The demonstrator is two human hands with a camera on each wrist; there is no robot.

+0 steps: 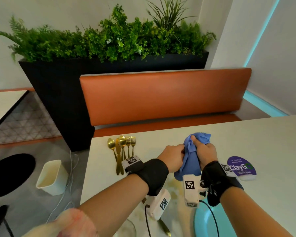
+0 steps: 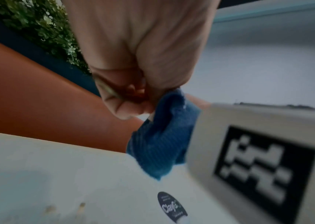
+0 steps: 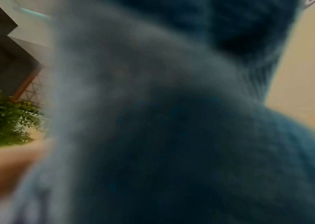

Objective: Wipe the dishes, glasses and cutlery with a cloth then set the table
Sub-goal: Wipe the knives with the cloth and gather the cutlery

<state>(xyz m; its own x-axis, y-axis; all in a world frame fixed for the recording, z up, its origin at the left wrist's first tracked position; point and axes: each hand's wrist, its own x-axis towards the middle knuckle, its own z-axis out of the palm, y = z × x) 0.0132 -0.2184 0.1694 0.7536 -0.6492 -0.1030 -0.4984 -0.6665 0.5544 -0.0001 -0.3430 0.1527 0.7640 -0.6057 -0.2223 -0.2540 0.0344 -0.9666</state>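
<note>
A blue cloth (image 1: 191, 161) (image 2: 160, 145) is bunched above the pale table (image 1: 255, 141), held by both hands. My left hand (image 1: 173, 153) (image 2: 143, 60) has its fingers curled and pinches the cloth's left side. A thin golden streak shows inside that fist in the left wrist view, but I cannot tell what it is. My right hand (image 1: 205, 151) grips the upper part, thumb pressed into the folds. The cloth (image 3: 172, 121) fills the right wrist view. Gold spoons, a knife and forks (image 1: 121, 151) lie side by side at the table's far left corner.
A teal plate (image 1: 202, 223), the rim of a glass (image 1: 126, 228) and one gold cutlery piece (image 1: 164, 226) sit at the near edge under my wrists. A purple sticker (image 1: 240, 166) lies to the right. Beyond are an orange bench (image 1: 161, 100), a black planter (image 1: 58, 91) and a white bin (image 1: 50, 177) on the floor.
</note>
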